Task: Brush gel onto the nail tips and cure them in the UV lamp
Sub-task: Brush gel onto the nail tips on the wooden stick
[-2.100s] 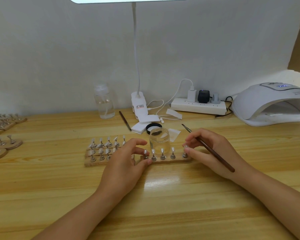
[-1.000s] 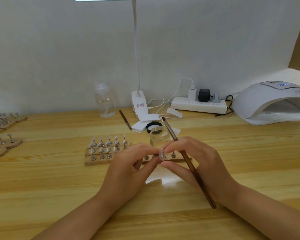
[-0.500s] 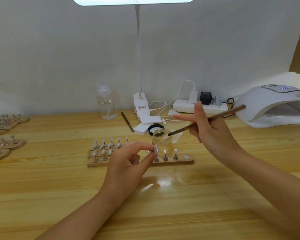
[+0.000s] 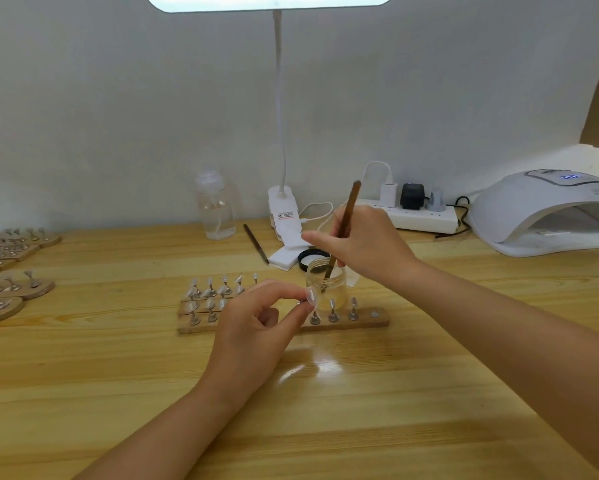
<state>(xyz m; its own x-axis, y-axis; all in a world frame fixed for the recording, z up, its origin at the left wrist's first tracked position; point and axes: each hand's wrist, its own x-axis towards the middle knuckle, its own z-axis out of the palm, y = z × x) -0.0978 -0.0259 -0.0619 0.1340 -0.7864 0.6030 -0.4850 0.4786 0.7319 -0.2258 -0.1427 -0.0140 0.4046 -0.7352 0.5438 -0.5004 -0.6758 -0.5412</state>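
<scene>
My left hand [image 4: 256, 327] pinches one clear nail tip [image 4: 311, 295] on its small metal stand, lifted just above the front wooden holder strip [image 4: 363, 323]. My right hand [image 4: 363, 247] grips a brown brush [image 4: 343, 226] held nearly upright, its bristle end dipped into the open glass gel jar [image 4: 325, 284] behind the strip. Three more tips on stands remain on that strip, plus one bare magnet spot [image 4: 374, 314] at its right end. The white UV lamp [image 4: 547, 213] stands at the far right with its opening facing me.
Two more wooden strips of nail tips [image 4: 215, 296] lie left of the jar. The jar's black lid [image 4: 312, 258], a second brush [image 4: 255, 243], a clear bottle [image 4: 215, 206], a desk-lamp base [image 4: 284, 213] and a power strip [image 4: 422, 216] sit behind. Further holders [image 4: 10, 289] crowd the left edge.
My right hand swung the brush from lying sideways to nearly upright and lowered its tip into the jar. My left hand still holds the lifted nail tip in about the same place.
</scene>
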